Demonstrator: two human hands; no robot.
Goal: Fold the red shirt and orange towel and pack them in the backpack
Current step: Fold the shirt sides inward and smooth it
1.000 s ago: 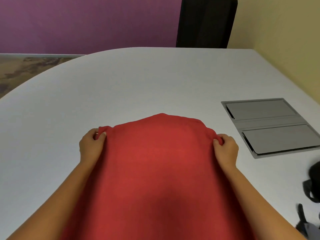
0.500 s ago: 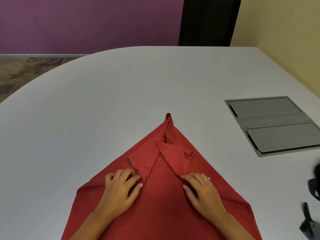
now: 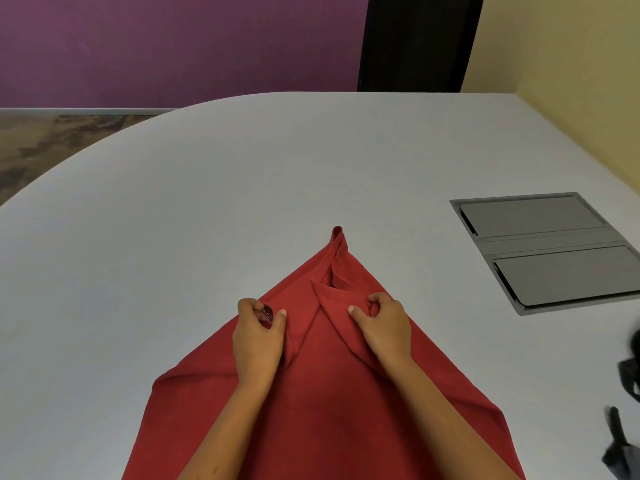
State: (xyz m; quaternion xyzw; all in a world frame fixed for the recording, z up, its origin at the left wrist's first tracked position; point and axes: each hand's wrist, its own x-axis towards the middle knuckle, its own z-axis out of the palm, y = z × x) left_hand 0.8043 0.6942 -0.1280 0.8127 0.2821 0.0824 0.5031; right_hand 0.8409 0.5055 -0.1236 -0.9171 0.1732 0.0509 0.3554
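The soft red cotton shirt [image 3: 322,403] lies spread on the pale grey rounded table [image 3: 173,237], its far end drawn into a point beyond both grips. The left hand [image 3: 258,344] pinches a fold of cloth near a small dark tag, and the right hand [image 3: 384,327] pinches the overlapping flap just beside it. I judge the folding is only begun — no neat packet yet. The orange towel is not in view. The dark straps [image 3: 627,403] to the right of the right grip may be the backpack — nothing is packed.
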